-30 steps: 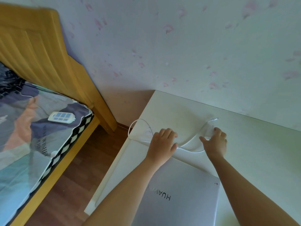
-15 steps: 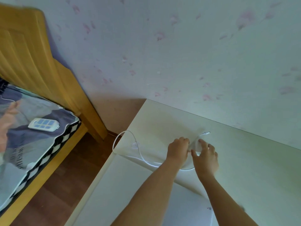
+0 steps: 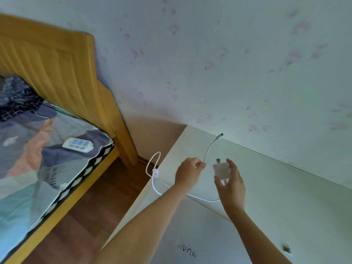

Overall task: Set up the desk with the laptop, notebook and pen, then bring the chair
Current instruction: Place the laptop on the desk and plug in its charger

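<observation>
A closed silver laptop [image 3: 202, 237] lies on the white desk [image 3: 285, 197] near its front edge, partly under my forearms. My right hand [image 3: 231, 185] holds a white charger block [image 3: 221, 170] lifted off the desk, prongs up. My left hand [image 3: 188, 173] pinches the white cable [image 3: 208, 149] near its plug end, which rises toward the wall. The rest of the cable loops over the desk's left edge and back under my arms. No notebook, pen or chair is in view.
A wooden bed [image 3: 57, 60] with a patterned cover stands to the left; a white remote [image 3: 78, 145] lies on it. Brown floor [image 3: 91, 212] separates bed and desk. The flowered wall [image 3: 228, 63] runs directly behind the desk.
Both hands have risen off the desk. The right hand has picked up the charger block, and the left has lifted the cable's plug end. The camera view has shifted down and right.
</observation>
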